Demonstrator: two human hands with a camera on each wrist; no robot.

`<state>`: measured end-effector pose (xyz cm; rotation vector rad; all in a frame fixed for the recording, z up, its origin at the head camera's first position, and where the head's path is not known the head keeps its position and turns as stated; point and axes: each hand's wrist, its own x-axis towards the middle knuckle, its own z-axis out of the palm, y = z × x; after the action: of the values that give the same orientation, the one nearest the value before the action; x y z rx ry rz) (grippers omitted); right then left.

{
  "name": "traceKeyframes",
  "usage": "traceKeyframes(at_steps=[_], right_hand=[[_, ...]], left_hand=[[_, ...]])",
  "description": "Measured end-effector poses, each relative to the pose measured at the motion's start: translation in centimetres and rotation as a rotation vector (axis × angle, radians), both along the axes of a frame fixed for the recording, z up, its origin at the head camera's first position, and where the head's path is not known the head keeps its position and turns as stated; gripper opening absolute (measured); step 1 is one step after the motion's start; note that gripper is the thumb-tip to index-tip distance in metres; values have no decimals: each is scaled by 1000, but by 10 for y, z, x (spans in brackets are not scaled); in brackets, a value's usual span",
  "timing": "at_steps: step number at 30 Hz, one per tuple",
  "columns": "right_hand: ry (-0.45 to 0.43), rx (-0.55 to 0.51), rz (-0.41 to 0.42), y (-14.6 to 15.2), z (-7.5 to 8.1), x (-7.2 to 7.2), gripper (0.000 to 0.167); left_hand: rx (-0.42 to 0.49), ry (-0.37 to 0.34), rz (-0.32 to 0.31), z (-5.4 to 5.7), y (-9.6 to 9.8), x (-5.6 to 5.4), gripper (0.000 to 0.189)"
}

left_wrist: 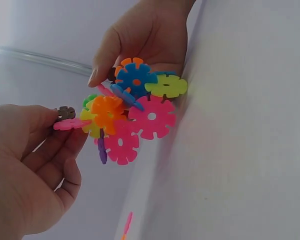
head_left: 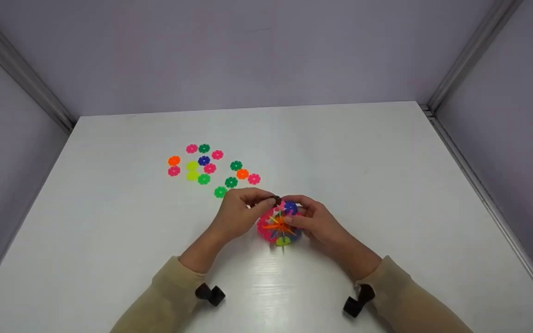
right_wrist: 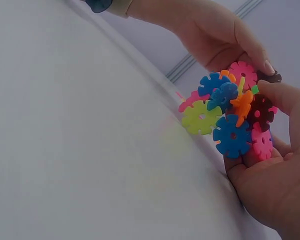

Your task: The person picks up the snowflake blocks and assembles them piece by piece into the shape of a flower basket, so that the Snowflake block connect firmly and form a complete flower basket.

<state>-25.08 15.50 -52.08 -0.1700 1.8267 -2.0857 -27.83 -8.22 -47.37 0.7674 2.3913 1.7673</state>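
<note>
Both hands meet over the table around a cluster of interlocked plastic snowflake discs (head_left: 271, 226) in pink, blue, orange, yellow and dark brown. My left hand (head_left: 241, 210) pinches a dark brown snowflake disc (left_wrist: 66, 112) between thumb and fingers at the cluster's upper edge. That disc sits right at a pink disc (left_wrist: 72, 124) of the cluster in the left wrist view. On the other side, my right hand (head_left: 319, 224) grips the cluster, its thumb on the near face and its fingers behind. In the right wrist view a blue disc (right_wrist: 232, 136) lies against the right fingers, which are partly hidden.
Several loose snowflake discs lie flat on the white table left of and beyond the hands, among them a green disc (head_left: 220, 192), a pink disc (head_left: 254, 179) and an orange disc (head_left: 174, 160). Grey panels (head_left: 266, 55) rise behind the table and at both sides.
</note>
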Motion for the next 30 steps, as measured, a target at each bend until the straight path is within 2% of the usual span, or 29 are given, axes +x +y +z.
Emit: traceKeyframes(at_steps=[6,14,20,26,30], right_hand=[[24,3,11,0,-1,0,53],[28,12,15,0,-2,-1,53],[18,21,0,1,0,0,54],[62,20,-29,1,1,0,57],[72,25,-23,1,1,1,59]], left_hand=[[-22,6,-16,-7,2,1,15],[-22,89,-54,-9,3,2,16],[-77,135,-96,-9,4,3,23],[-108,214,-106,-8,5,5,25],[-120,235,-125,-9,5,5,24]])
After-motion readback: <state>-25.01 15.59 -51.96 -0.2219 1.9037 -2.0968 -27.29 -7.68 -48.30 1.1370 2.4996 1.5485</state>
